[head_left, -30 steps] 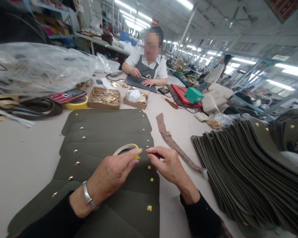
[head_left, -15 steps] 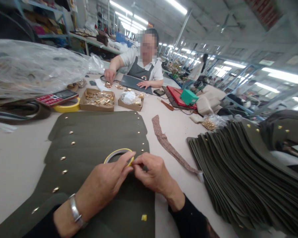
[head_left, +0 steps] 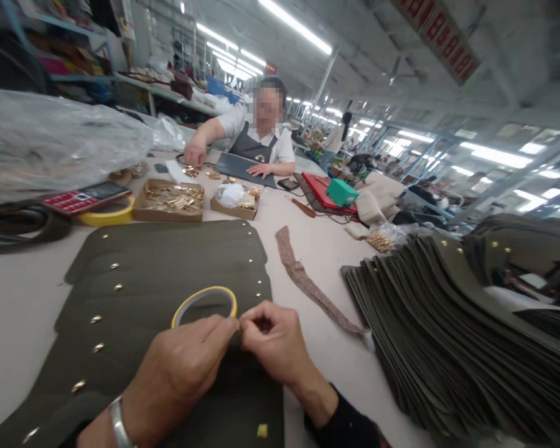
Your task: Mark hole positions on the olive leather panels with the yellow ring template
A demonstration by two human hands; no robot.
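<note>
A thin roll of yellow tape [head_left: 206,290] stands out from the fingers of my left hand [head_left: 186,354], which are closed on its near edge. My right hand [head_left: 277,342] is pinched with thumb and forefinger right beside the left fingertips; any tape end between them is too small to make out. Both hands are above dark olive panels [head_left: 168,249] that lie overlapped in a stepped stack, with gold studs along both sides. A small yellow piece of tape [head_left: 262,430] sticks to the nearest panel.
Boxes of gold hardware [head_left: 168,202] stand behind the panels, near a second yellow tape roll [head_left: 107,214]. A brown fabric strip [head_left: 303,280] lies right of them, before a thick fanned stack of olive pieces [head_left: 429,330]. Across the table a co-worker [head_left: 261,137] handles small parts.
My hands have come closer together at the tape's edge, the left turning so its back faces up. The view has shifted slightly, and the tape roll sits further left and lower.
</note>
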